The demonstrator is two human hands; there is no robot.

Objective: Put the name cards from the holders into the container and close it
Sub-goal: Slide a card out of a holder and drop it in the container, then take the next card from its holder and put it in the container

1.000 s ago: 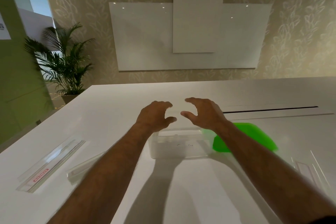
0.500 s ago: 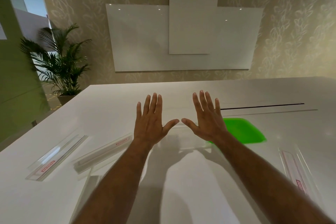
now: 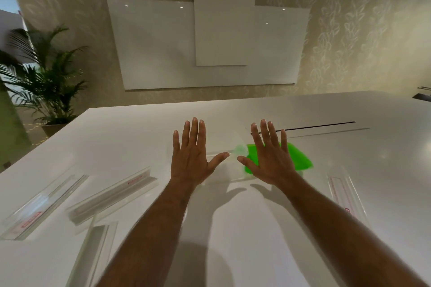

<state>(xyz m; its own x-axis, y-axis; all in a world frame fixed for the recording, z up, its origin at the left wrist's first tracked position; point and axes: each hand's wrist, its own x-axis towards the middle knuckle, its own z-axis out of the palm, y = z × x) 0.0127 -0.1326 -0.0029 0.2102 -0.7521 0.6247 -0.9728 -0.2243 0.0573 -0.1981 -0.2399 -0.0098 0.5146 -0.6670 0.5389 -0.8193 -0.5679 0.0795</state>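
My left hand (image 3: 191, 156) and my right hand (image 3: 270, 158) are held out flat with fingers spread, palms down, above the middle of the white table (image 3: 233, 228). The clear plastic container (image 3: 227, 168) sits under and between them, mostly hidden. Its green lid (image 3: 296, 158) lies just right of it, partly behind my right hand. Clear acrylic name card holders lie flat on the table: one at far left (image 3: 39, 207), one nearer the middle (image 3: 114, 193), one at the lower left (image 3: 93, 254), and one at right (image 3: 345, 196). Pinkish-red card labels show in several.
A dark slot (image 3: 314, 126) runs across the table behind the lid. A potted palm (image 3: 44, 86) stands off the table's far left corner. White boards (image 3: 210, 42) hang on the patterned wall behind.
Both hands went from curled over the container to flat and spread. The view has shifted, so the holders on the left and right show more fully.
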